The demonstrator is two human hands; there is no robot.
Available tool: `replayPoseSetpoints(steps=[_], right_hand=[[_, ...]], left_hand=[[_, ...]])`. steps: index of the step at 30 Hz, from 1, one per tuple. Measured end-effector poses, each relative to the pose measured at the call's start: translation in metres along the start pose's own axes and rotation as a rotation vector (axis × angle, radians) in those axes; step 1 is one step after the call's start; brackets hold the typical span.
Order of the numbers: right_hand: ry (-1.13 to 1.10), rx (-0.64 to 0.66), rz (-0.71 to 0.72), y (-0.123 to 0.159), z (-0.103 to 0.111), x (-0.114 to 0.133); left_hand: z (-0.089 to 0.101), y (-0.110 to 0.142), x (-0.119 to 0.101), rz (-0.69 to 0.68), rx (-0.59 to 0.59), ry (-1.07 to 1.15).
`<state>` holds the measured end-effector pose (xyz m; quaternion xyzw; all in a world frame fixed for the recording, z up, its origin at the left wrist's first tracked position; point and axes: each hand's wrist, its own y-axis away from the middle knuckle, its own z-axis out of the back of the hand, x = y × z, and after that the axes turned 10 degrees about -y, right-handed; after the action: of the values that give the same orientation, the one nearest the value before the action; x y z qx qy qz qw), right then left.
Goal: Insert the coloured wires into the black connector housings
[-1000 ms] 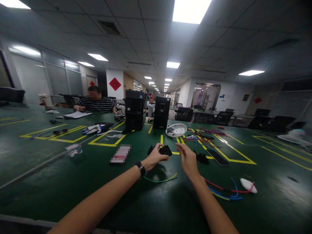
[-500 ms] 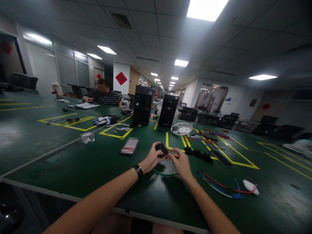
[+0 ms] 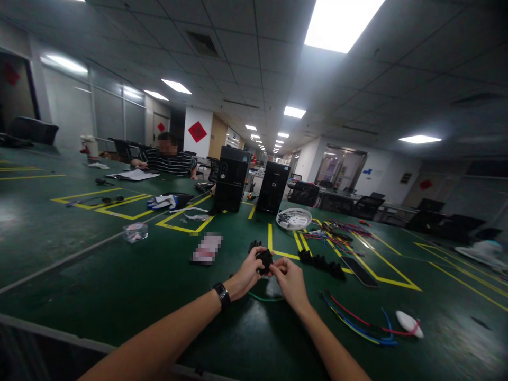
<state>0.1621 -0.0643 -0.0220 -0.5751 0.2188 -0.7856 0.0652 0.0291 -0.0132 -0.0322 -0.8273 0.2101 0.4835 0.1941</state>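
Observation:
My left hand point(image 3: 249, 274) is closed around a small black block-like part point(image 3: 264, 260), its exact kind too small to make out. At the part's right side my right hand point(image 3: 291, 280) pinches with thumb and fingertips; whatever is between them is hidden, perhaps a wire end. Beneath both hands a green wire point(image 3: 265, 299) curves over the table. Just behind my left hand lies a dark, jagged-edged piece point(image 3: 255, 245). To the right rests a row of black block-like parts point(image 3: 322, 263).
The green table point(image 3: 159, 296) bears a blurred phone-like item point(image 3: 207, 247), a clear box point(image 3: 135, 232), red and blue wires point(image 3: 357, 317), a white basket point(image 3: 293, 218), a dark flat panel point(image 3: 360, 272) and two black computer towers point(image 3: 230, 180). A person point(image 3: 170, 159) sits across at left.
The view has tipped up slightly. The black part has turned in my left hand, and the jagged piece behind that hand now shows. My right fingers stay pinched beside the part.

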Motion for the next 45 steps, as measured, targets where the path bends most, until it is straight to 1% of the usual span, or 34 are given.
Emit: replayPoseSetpoints(steps=[4,8,10,13,16,18,20,23,25,29,32,36,38,41,43,45], right_hand=[[0.008,-0.002,-0.012,0.001,-0.001,0.001],[-0.007,-0.037,-0.006,0.000,-0.001,0.000],[0.003,-0.035,-0.003,0.001,-0.001,0.000],[0.023,-0.018,-0.001,0.002,0.000,0.000],[0.025,0.008,-0.008,0.002,0.001,-0.001],[-0.017,0.036,-0.044,0.001,0.002,-0.003],[-0.112,0.071,-0.132,-0.001,0.002,-0.005],[-0.270,0.122,-0.274,-0.004,0.002,-0.007],[-0.331,0.143,-0.318,-0.005,0.003,-0.007],[-0.330,0.135,-0.377,-0.004,0.003,-0.008],[-0.303,0.131,-0.408,-0.003,0.004,-0.010],[-0.240,0.150,-0.405,-0.005,0.008,-0.011],[-0.228,0.195,-0.414,-0.006,0.012,-0.009],[-0.273,0.352,-0.433,-0.005,0.017,-0.005],[-0.316,0.453,-0.442,-0.002,0.017,-0.001],[-0.346,0.504,-0.447,0.001,0.013,0.002]], left_hand=[[-0.002,0.000,0.000,-0.022,-0.004,0.014],[-0.003,-0.003,0.001,-0.043,-0.058,0.072],[-0.002,-0.004,0.001,-0.046,-0.066,0.075],[0.000,-0.003,0.002,-0.057,-0.032,0.017],[0.003,0.000,0.002,-0.081,0.018,-0.107],[0.005,0.003,0.001,-0.104,0.046,-0.194],[0.005,0.004,0.000,-0.131,0.053,-0.233],[0.003,0.004,-0.003,-0.154,0.038,-0.188],[0.000,0.005,-0.006,-0.159,0.040,-0.146],[-0.005,0.010,-0.009,-0.208,0.077,-0.157],[-0.005,0.014,-0.009,-0.244,0.086,-0.278],[-0.004,0.019,-0.012,-0.280,0.088,-0.480],[-0.003,0.022,-0.017,-0.306,0.099,-0.563],[-0.003,0.023,-0.023,-0.353,0.106,-0.621],[-0.002,0.022,-0.025,-0.393,0.076,-0.623],[-0.002,0.021,-0.024,-0.437,0.005,-0.606]])
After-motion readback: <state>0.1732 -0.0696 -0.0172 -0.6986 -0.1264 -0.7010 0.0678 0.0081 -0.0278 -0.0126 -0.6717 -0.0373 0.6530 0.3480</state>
